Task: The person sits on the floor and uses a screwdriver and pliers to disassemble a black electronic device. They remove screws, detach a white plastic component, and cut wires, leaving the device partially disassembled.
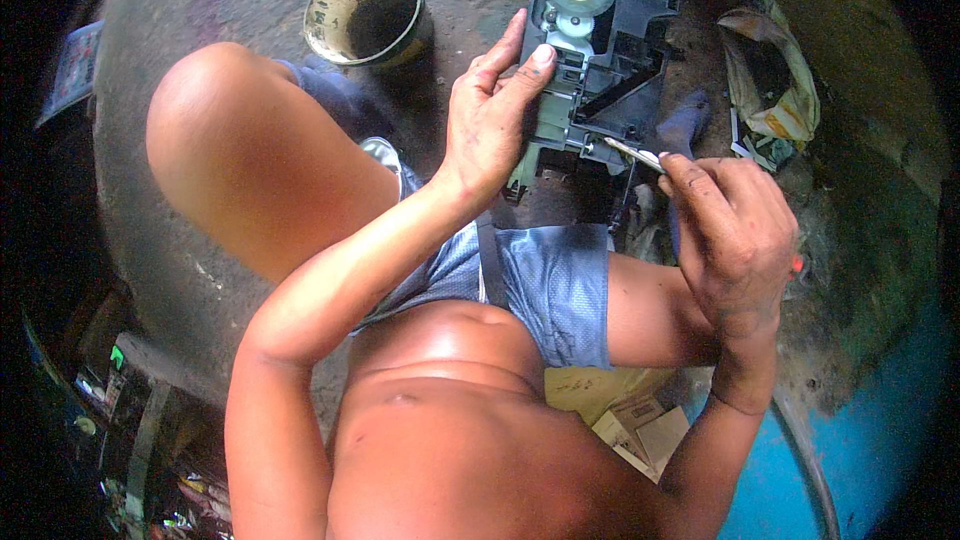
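A black plastic machine part (pixel 625 90), with grey gears and a pale round wheel in it, is upright in front of my lap. My left hand (pixel 492 110) grips its left edge, the thumb lying along the near face and other fingers partly hidden. My right hand (pixel 735 225) is closed around a slim tool that looks like a screwdriver (pixel 634 152). Its pale metal shaft slants to the left, the tip at the lower part of the black frame; whether it touches is hard to tell. Most of the handle is hidden in my fist.
A dirty bucket (pixel 365 15) stands on the dark ground, left of the black part. To the right lies a crumpled pale sack (pixel 770 70). Cardboard pieces (pixel 645 435) are below my right thigh, near a blue surface (pixel 870 460). Clutter fills the lower left.
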Tool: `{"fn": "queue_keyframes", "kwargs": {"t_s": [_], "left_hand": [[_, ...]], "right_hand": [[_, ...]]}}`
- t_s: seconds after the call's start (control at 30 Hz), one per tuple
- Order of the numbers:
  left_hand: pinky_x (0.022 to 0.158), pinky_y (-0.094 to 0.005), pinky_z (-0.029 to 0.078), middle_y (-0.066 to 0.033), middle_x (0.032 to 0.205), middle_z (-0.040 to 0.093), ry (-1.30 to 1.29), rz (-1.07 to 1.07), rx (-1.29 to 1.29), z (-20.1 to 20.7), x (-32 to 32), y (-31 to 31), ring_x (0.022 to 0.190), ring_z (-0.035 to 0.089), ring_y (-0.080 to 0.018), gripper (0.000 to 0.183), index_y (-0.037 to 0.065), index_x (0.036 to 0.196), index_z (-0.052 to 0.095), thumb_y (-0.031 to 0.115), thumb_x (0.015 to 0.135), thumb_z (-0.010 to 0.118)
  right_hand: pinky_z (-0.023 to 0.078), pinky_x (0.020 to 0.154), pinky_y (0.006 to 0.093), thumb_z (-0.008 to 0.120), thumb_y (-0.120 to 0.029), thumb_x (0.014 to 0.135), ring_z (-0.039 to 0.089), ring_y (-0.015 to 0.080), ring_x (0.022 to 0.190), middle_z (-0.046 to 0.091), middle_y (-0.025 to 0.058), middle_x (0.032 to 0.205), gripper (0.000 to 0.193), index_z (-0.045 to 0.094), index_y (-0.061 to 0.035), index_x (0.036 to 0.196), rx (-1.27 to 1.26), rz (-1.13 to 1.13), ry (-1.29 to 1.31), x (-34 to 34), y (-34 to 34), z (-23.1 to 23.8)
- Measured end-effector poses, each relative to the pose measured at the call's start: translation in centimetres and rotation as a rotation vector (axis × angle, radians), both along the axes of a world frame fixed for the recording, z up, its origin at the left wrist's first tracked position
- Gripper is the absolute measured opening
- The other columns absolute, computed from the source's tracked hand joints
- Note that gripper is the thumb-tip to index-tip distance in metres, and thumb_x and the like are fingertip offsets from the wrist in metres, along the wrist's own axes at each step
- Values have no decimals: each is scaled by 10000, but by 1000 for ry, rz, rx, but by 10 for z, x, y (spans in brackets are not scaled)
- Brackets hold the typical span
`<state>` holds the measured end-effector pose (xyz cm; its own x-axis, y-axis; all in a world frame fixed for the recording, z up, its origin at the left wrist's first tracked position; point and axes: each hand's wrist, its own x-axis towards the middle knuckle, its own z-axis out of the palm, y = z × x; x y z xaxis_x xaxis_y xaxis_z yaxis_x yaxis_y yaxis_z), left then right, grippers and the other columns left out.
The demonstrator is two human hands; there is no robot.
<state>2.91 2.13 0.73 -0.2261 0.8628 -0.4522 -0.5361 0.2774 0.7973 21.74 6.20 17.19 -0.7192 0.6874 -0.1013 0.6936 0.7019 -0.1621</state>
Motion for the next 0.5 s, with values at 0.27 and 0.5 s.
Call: {"fn": "queue_keyframes", "kwargs": {"t_s": [0.27, 0.5], "left_hand": [[1046, -258, 403, -121, 1356, 568, -76, -10, 9, 9, -2, 5, 1185, 548, -125, 699, -37, 1516, 414, 291, 968, 698], [1032, -249, 409, -108, 1321, 592, -104, -7, 8, 5, -2, 5, 1164, 558, -120, 694, -34, 1518, 412, 280, 967, 695]], "right_hand": [[513, 661, 387, 721, -84, 819, 644, 250, 787, 636, 63, 860, 178, 727, -88, 996, -69, -23, -60, 6, 7, -1], [512, 656, 374, 696, -87, 774, 631, 228, 786, 608, 35, 840, 210, 719, -114, 981, -29, 37, -12, 4, 7, -17]]}}
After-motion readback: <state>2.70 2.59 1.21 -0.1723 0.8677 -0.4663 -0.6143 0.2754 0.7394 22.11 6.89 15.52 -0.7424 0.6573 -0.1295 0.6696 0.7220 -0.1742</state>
